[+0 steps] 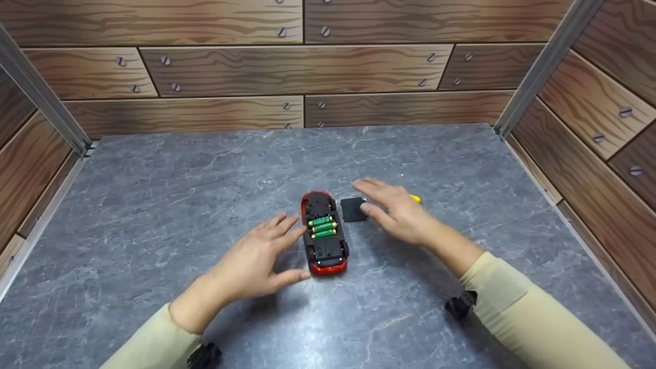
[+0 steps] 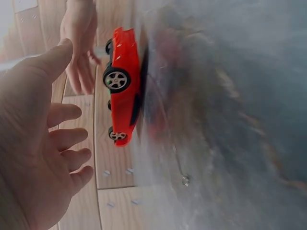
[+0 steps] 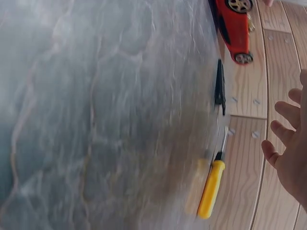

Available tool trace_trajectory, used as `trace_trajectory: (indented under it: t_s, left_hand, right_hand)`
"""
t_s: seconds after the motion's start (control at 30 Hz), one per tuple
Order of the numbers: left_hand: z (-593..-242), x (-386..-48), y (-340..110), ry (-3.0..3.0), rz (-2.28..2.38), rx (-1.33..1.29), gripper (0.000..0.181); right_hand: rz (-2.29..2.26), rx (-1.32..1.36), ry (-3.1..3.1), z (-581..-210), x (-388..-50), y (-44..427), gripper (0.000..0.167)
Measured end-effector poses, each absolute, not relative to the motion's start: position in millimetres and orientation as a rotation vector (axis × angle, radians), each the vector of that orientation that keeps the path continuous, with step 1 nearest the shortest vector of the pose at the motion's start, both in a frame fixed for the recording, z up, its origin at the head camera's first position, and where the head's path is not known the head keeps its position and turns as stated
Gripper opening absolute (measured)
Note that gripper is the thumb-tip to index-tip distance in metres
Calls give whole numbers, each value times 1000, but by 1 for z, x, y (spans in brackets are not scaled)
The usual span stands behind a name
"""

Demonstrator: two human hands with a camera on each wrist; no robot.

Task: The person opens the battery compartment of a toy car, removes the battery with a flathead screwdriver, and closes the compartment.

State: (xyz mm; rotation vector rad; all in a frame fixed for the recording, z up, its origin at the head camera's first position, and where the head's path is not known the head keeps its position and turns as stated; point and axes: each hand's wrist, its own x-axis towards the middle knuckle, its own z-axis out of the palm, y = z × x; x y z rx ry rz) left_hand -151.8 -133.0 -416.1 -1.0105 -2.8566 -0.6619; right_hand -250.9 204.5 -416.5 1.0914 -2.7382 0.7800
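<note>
A red toy car (image 1: 328, 268) lies upside down on the table, its black underside facing up. Three green batteries (image 1: 323, 226) sit side by side in its open compartment. My left hand (image 1: 259, 256) is just left of the car, fingers spread and holding nothing. To the right, my right hand (image 1: 397, 210) hovers with extended fingers near a flat black battery cover (image 1: 353, 209). A screwdriver with a yellow handle (image 3: 211, 189) lies beyond the cover; in the head view the right hand hides most of it.
The grey marbled table (image 1: 205, 174) is walled by wood-patterned panels (image 1: 297, 69) at the back and sides. Metal corner posts (image 1: 543, 61) stand at the back corners. A dark strapped device (image 1: 461, 304) is on the right wrist.
</note>
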Motion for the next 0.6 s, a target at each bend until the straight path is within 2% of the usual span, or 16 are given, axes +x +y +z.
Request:
trace_trajectory:
  t_s: [0.33, 0.6]
  left_hand:
    - [-422, -133, -128, -2779, -459, -1180, 87]
    - [-424, -126, -126, -2762, -434, -1221, 86]
  right_hand:
    - [539, 1270, -2772, -425, -247, 181, 55]
    - [492, 1301, -2853, -430, -248, 173, 57]
